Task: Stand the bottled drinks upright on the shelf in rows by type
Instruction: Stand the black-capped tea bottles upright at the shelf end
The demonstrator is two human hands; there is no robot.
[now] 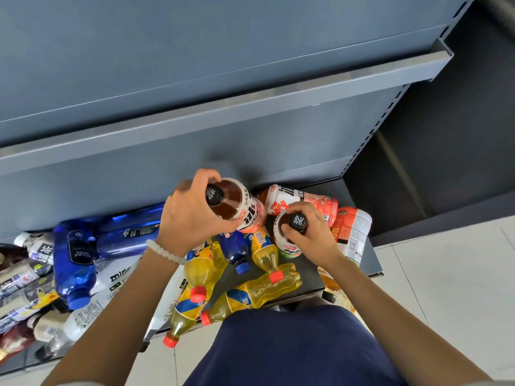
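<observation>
My left hand [192, 215] grips a brown tea bottle [239, 207] with a black cap and a white-and-pink label, held tilted above the bottom shelf [373, 263]. My right hand [309, 235] is closed over the black cap of a second tea bottle [287, 243] of the same kind, standing upright on the shelf. Two more pink-labelled bottles [301, 201] lie on their sides behind and to the right. Several yellow drinks with red caps [200, 271] lie in a heap in front. Blue bottles [75, 257] lie on the left.
Grey upper shelves [250, 101] overhang the bottom one. At far left lies a pile of white- and dark-labelled bottles [28, 285]. A yellow bottle's neck [172, 338] sticks out past the shelf's front edge. White tiled floor [446, 288] is on the right.
</observation>
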